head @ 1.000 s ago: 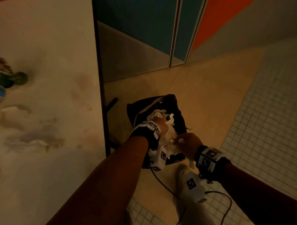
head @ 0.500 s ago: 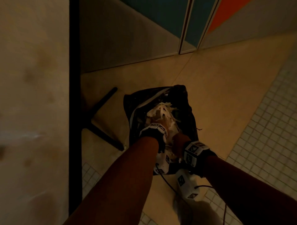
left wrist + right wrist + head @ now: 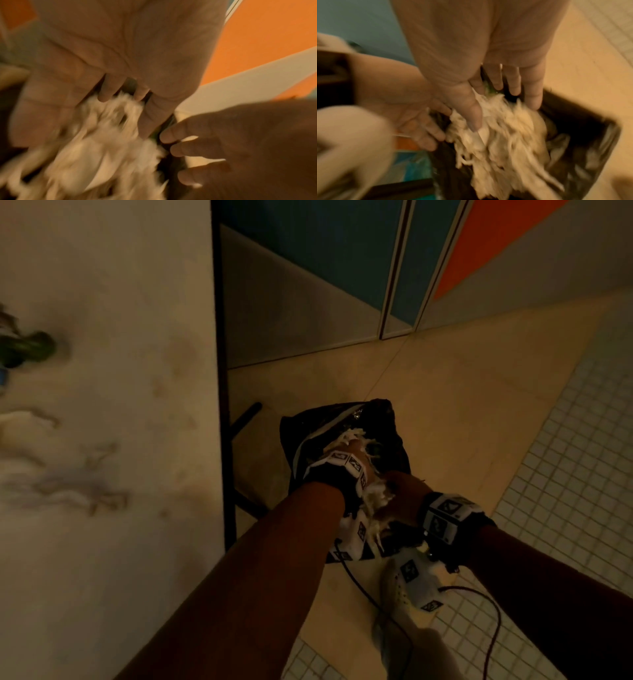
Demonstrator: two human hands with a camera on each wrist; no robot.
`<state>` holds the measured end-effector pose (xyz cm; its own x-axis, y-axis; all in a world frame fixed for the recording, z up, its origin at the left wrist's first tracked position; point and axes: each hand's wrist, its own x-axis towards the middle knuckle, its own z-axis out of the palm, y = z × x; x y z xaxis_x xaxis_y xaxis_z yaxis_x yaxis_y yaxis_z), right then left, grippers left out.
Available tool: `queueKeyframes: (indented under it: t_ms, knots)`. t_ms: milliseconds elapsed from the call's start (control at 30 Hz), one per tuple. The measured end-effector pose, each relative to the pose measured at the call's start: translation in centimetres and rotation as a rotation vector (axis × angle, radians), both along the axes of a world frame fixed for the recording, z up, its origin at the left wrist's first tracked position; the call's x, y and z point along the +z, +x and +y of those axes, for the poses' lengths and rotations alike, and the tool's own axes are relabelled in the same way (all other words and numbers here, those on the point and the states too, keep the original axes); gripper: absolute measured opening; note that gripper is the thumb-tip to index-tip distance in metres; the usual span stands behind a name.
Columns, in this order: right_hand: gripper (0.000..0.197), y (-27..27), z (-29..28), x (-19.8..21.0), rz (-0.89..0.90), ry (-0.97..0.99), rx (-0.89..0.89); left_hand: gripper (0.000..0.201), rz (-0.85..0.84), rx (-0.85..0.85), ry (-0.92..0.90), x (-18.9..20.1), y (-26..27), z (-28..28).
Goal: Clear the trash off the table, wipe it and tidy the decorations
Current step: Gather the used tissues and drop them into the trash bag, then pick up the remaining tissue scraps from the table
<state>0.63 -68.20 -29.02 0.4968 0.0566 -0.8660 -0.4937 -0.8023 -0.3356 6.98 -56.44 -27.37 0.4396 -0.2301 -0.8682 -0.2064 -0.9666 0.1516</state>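
Item: shredded paper trash (image 3: 501,132), pale, loose strands; wad blurred in both wrist views.
Loc.: directly under both grips, over the open mouth of the black-lined bin (image 3: 394,422) on the floor, beside the tabletop (image 3: 102,371) edge.
L hand (image 3: 356,453): grip spread, fingers straight, laid on the wad's far side. Nothing pinched.
R hand (image 3: 400,491): grip spread, fingers (image 3: 532,94) straight, pressed on the wad's near side.
Key relation: wad is sandwiched between the two palms; strands hang downward, long axis approx. vertical, pointing into the bin. Both hands equally near; contact at both.
Judged step: trash being dropped/pushed in; palms to be parted or shaken.
Also noted: more scraps (image 3: 30,419) and a green object (image 3: 30,347) on the tabletop, blurred.
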Motion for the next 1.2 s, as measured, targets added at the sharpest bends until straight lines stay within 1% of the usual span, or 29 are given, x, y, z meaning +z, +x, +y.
queueKeyframes:
  t_ms: [67,133,167,200,233,300,333,367,400,467,533,567,667,800,867,933,1000,1033,1100,1200]
  knots:
    - [0.080,0.0,-0.7,2.8,-0.059,-0.027,-0.023,0.074,-0.067,0.042,-0.046,2.8,0.0,0.1]
    - [0.072,-0.1,-1.5,5.6,-0.092,-0.043,-0.084,0.063,-0.185,0.115,-0.099,6.0,-0.2,0.3]
    - [0.070,-0.2,-1.9,6.9,-0.109,-0.046,-0.108,0.059,-0.241,0.112,-0.136,7.8,-0.2,0.4]
    - [0.068,-0.3,-2.1,8.4,-0.134,-0.053,-0.116,0.059,-0.261,0.110,-0.181,9.3,-0.1,0.7]
    - [0.067,-0.4,-2.3,9.9,-0.162,-0.065,-0.113,0.059,-0.254,0.101,-0.222,10.8,0.0,1.1]
    - [0.067,-0.5,-1.9,13.1,-0.211,-0.083,-0.066,0.049,-0.258,0.143,-0.290,14.1,0.3,2.1]
    - [0.066,-0.6,-1.4,14.7,-0.232,-0.083,-0.037,0.042,-0.281,0.167,-0.318,15.8,0.4,2.8]
    - [0.064,-0.5,-0.8,16.3,-0.254,-0.077,-0.013,0.040,-0.324,0.173,-0.341,17.8,0.3,3.7]
    - [0.063,-0.4,0.1,17.9,-0.281,-0.069,0.014,0.042,-0.360,0.191,-0.381,19.7,0.0,4.8]
    - [0.060,-0.3,2.2,21.1,-0.347,-0.054,0.080,0.046,-0.436,0.212,-0.479,23.6,-0.8,8.3]
    - [0.058,-0.3,4.8,23.8,-0.415,-0.011,0.135,0.047,-0.531,0.218,-0.526,27.7,-2.0,13.2]
    - [0.058,-0.2,6.2,24.8,-0.448,0.005,0.172,0.046,-0.566,0.223,-0.512,29.3,-2.4,15.9]
    - [0.059,0.1,11.0,27.2,-0.550,0.006,0.262,0.043,-0.674,0.244,-0.397,33.1,-3.6,24.8]
    - [0.064,0.4,18.4,29.0,-0.641,-0.021,0.379,0.044,-0.773,0.288,-0.216,36.3,-5.0,36.1]
    - [0.066,0.6,22.1,29.4,-0.683,-0.052,0.454,0.042,-0.786,0.304,-0.147,37.3,-5.9,41.1]
    - [0.068,0.9,25.9,29.9,-0.690,-0.065,0.501,0.038,-0.825,0.267,-0.123,37.5,-6.9,45.5]
    - [0.070,1.2,29.7,30.3,-0.680,-0.057,0.545,0.036,-0.812,0.273,-0.080,37.3,-7.6,49.4]
    - [0.071,1.3,31.5,30.3,-0.671,-0.053,0.570,0.037,-0.785,0.280,-0.026,37.1,-7.9,51.0]
    - [0.074,1.7,34.9,30.1,-0.643,-0.052,0.615,0.044,-0.731,0.286,0.073,36.2,-8.4,53.8]
    - [0.079,2.0,39.2,29.4,-0.581,-0.062,0.686,0.057,-0.683,0.342,0.121,34.1,-9.3,57.1]
